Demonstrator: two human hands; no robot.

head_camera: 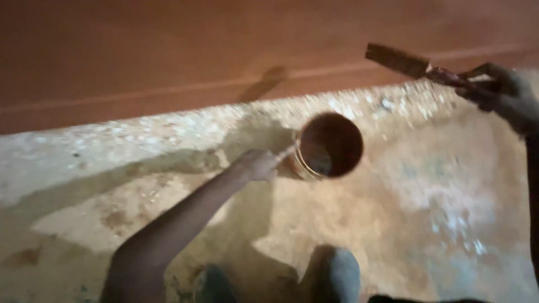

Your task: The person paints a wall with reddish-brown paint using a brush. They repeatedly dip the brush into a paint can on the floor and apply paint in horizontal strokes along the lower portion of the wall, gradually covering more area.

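- Reddish-brown paint covers the wall (168, 50) at the top of the view, a smooth even coat with a paler line running across it; from here the wall looks already coated, though how much lies beyond the picture I cannot tell.
- Below it, the rough concrete ledge (140, 140) and the floor (426, 185) are bare, speckled with white flecks and some rusty stains, so no coat has gone on them.
- A small round paint can (328, 146) stands on the floor just under the ledge, near the middle of the view, open, its inside dark red-brown; how much paint is left in it is too dim to judge.
- The left hand (255, 165) reaches out to the can's near side, fingers curled, one fingertip at its rim or thin wire handle; whether the grip is closed on it the blur hides.
- The right hand (499, 90), at the far right over the ledge's edge, has its grip closed round the handle of a flat paintbrush (398, 59), bristles pointing left toward the wall, clear of it and well apart from the can.
- Two shoe toes (337, 272) show at the bottom edge.
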